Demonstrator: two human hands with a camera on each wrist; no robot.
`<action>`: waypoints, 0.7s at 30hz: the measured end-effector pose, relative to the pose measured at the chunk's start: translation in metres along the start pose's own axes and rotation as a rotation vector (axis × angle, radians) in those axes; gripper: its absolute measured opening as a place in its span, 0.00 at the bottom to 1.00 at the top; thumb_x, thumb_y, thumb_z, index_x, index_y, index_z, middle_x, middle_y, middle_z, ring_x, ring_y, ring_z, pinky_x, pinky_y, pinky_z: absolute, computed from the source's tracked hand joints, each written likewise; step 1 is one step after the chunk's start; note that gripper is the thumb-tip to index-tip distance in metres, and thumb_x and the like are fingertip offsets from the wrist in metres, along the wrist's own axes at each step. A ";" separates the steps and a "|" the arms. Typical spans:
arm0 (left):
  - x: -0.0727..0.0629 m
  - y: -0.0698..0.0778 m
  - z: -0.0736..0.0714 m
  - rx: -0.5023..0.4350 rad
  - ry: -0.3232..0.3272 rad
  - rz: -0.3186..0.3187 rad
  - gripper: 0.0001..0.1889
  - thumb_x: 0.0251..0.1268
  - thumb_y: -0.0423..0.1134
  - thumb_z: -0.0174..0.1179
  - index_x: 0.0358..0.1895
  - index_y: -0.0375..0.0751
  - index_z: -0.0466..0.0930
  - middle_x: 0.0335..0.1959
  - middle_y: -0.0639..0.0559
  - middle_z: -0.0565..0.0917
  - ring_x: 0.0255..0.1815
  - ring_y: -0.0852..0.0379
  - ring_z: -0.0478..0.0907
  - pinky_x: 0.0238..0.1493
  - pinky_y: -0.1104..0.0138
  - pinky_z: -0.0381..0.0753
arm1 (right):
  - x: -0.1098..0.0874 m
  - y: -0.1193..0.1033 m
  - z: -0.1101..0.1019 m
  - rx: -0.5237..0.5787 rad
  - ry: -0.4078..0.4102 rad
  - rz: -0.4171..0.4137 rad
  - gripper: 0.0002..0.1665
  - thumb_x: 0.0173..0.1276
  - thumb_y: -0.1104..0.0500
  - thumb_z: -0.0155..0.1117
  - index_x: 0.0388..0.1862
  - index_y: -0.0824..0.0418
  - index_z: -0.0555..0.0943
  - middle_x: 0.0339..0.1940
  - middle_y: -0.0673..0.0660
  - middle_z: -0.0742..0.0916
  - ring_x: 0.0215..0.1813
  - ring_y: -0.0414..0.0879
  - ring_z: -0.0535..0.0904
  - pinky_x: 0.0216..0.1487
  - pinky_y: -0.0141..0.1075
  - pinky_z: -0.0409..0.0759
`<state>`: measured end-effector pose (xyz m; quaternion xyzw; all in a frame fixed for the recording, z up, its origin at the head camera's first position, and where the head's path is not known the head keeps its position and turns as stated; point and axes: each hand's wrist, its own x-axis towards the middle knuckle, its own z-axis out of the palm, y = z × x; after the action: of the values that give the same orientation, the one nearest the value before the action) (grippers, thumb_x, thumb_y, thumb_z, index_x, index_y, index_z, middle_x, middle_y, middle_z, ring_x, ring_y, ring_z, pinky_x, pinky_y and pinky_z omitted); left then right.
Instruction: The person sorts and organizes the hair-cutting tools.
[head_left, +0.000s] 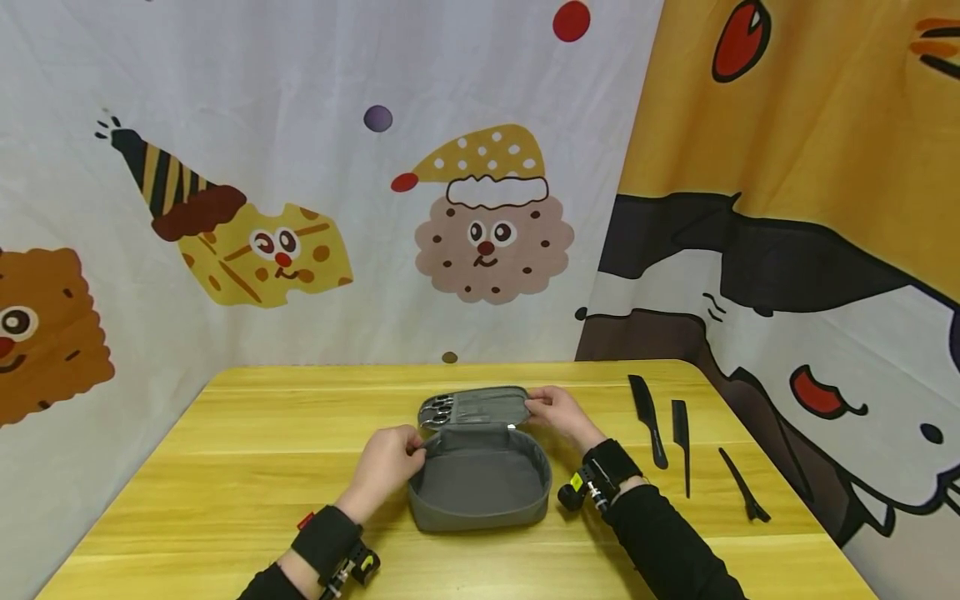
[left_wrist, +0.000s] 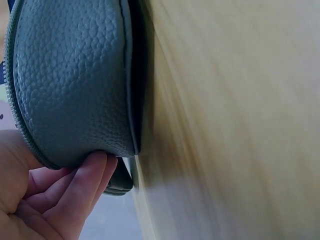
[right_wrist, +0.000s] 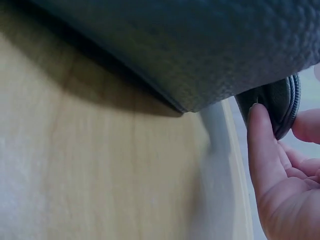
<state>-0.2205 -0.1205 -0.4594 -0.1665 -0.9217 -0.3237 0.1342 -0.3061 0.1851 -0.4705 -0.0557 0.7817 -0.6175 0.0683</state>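
Case (head_left: 480, 521), dark grey, sits lower centre of the head frame on the wood-grain desk (head_left: 300, 433), opening facing up, bare grey lining visible inside. Lid (head_left: 487, 408) is folded back behind it, inner side showing, hinge edge toward the case body. Small metal tools (head_left: 438, 410) sit in the lid's left end; too small to identify each one.

Left hand (head_left: 386, 458): fingers bent, gripping the case at its back-left rim. Left wrist view has fingertips (left_wrist: 95, 165) against the pebbled outer wall, just below the zipper (left_wrist: 20, 120); thumb tip hidden behind the case.

Right hand (head_left: 562, 412): fingers pinching the lid's right end. Right wrist view shows index finger on one face of the lid, thumb at its zippered edge.

Right of centre in the head frame, all black, apart from each other: wide comb (head_left: 647, 417), narrow-handled comb (head_left: 681, 433), hair clip (head_left: 742, 487) furthest right.

Both wrists carry black straps with small cameras; sleeves black. Cartoon-print curtain (head_left: 300, 83) fills the upper frame: white at left and centre, orange at upper right.
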 end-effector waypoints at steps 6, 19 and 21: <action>-0.002 0.002 0.000 0.000 0.005 0.006 0.10 0.56 0.25 0.67 0.25 0.44 0.79 0.19 0.58 0.75 0.19 0.63 0.67 0.24 0.68 0.69 | -0.001 0.001 -0.001 -0.012 -0.024 0.024 0.20 0.76 0.69 0.53 0.60 0.83 0.69 0.49 0.72 0.80 0.46 0.56 0.83 0.51 0.45 0.82; 0.001 0.001 0.005 0.015 0.037 0.004 0.07 0.55 0.26 0.67 0.27 0.41 0.82 0.22 0.55 0.79 0.21 0.63 0.72 0.24 0.68 0.74 | 0.000 -0.001 -0.003 -0.091 -0.038 0.123 0.19 0.77 0.66 0.53 0.57 0.81 0.73 0.43 0.66 0.83 0.39 0.47 0.83 0.44 0.40 0.85; 0.001 0.001 0.005 0.004 0.035 0.006 0.06 0.55 0.26 0.67 0.28 0.41 0.82 0.22 0.55 0.79 0.21 0.63 0.72 0.24 0.67 0.73 | -0.001 -0.002 -0.003 -0.095 -0.050 0.122 0.20 0.77 0.65 0.53 0.58 0.81 0.73 0.43 0.66 0.83 0.39 0.48 0.83 0.45 0.41 0.85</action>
<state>-0.2218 -0.1166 -0.4622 -0.1631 -0.9193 -0.3244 0.1516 -0.3062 0.1880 -0.4682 -0.0263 0.8100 -0.5729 0.1226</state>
